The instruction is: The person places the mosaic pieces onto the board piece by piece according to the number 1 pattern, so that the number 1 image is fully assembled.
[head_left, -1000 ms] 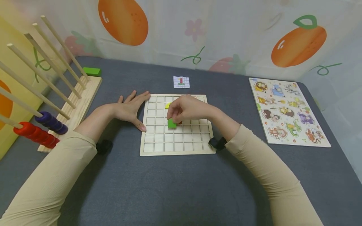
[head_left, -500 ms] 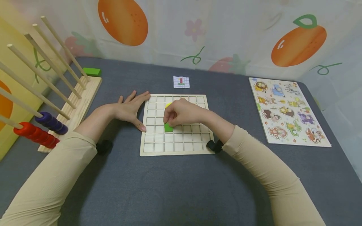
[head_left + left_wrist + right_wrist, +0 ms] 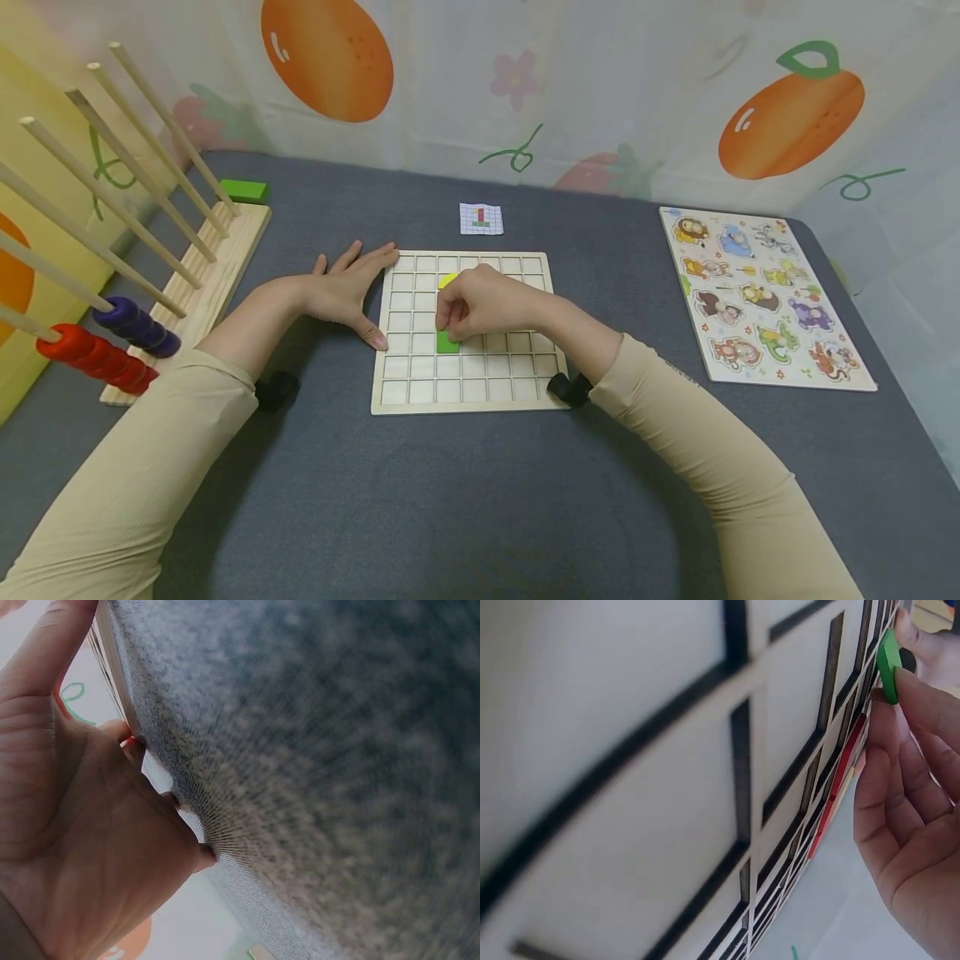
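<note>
A pale wooden grid board point(image 3: 472, 392) lies mid-table. My right hand point(image 3: 491, 300) is over its middle, thumb and fingertips pinching a small green square tile point(image 3: 447, 343) at one of the cells. In the right wrist view the green tile point(image 3: 889, 666) stands at a slant against the grid. Red tiles point(image 3: 845, 759) lie in cells beside it; in the head view my hand hides them. Part of a yellow tile point(image 3: 447, 280) shows above my knuckles. With fingers spread, my left hand point(image 3: 337, 292) rests along the board's left edge, thumb and fingertips touching it.
A small printed grid card point(image 3: 481, 219) lies behind the board. On the left stands a wooden peg rack point(image 3: 243, 229) with red beads point(image 3: 97, 358) and purple beads point(image 3: 137, 326), a green block point(image 3: 244, 191) behind it. An animal puzzle board point(image 3: 765, 312) lies right.
My right hand has carried the green tile slightly left and toward me, down to the grid, and has barely moved in the last half second. My left hand has stayed put.
</note>
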Action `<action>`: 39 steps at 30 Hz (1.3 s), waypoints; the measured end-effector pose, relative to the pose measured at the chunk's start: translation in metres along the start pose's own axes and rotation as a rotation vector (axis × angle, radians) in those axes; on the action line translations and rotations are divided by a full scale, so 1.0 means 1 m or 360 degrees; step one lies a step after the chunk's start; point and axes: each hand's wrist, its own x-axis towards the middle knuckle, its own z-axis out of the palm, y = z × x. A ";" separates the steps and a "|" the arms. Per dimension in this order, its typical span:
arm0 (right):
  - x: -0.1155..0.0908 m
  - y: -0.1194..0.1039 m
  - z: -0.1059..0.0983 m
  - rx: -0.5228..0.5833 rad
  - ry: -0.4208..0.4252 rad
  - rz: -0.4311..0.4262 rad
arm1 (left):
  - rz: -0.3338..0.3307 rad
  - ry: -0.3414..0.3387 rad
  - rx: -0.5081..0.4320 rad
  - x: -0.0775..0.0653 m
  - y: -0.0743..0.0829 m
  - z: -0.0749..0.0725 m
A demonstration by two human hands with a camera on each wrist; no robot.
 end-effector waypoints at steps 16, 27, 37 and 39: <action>-0.001 -0.001 0.001 -0.0012 0.0003 0.0016 | -0.0013 -0.0003 0.0015 0.000 0.001 0.000; 0.001 0.000 0.001 -0.0022 -0.0006 0.0001 | -0.0026 0.0004 0.0026 0.001 -0.001 0.001; -0.005 0.003 -0.011 -0.0031 0.0098 -0.0005 | -0.0006 0.0008 0.0012 0.000 0.000 0.000; -0.010 0.004 -0.017 -0.0029 0.0139 0.0015 | -0.0003 0.0012 0.0008 0.000 -0.001 0.001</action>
